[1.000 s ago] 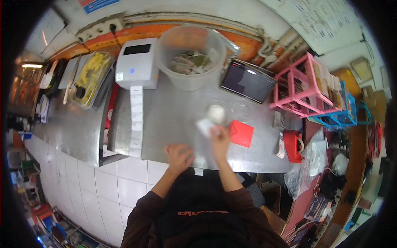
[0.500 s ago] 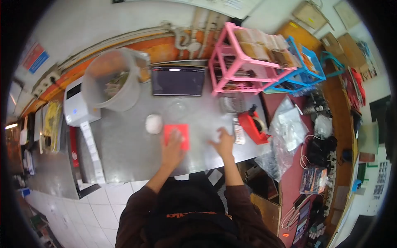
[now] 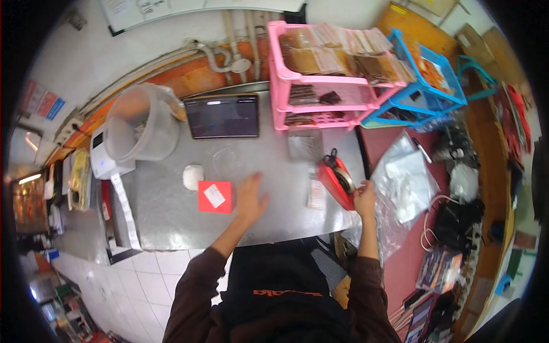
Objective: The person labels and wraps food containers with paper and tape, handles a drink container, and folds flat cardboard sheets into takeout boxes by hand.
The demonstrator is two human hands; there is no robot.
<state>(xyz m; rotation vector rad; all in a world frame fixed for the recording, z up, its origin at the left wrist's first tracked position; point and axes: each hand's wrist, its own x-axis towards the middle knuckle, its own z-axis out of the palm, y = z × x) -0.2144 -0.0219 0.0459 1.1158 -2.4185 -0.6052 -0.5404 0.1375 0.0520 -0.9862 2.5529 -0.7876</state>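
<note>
A red square packet [image 3: 206, 204] lies on the metal table [image 3: 166, 220] with a white label [image 3: 214, 195] set at a slant on it. Touching or nearly touching its upper left is a round white item [image 3: 193, 177]. My left hand [image 3: 249, 199], fingers apart and holding nothing, is over the table just right of the packet. Farther right, my right hand [image 3: 365, 199] is closed at the lower right end of the red tape dispenser [image 3: 338, 184]. A printed paper strip [image 3: 315, 193] lies left of the dispenser.
A tablet [image 3: 223, 117] leans at the back beside a clear tub [image 3: 157, 128] and a label printer [image 3: 102, 160]. Pink shelves [image 3: 280, 74] and a blue rack [image 3: 426, 91] hold packets. A clear box [image 3: 305, 144] and plastic bags [image 3: 403, 177] are on the right.
The view has turned right. The white label now lies on the red packet. My left hand has left the packet and is to its right; my right hand has moved right onto the tape dispenser.
</note>
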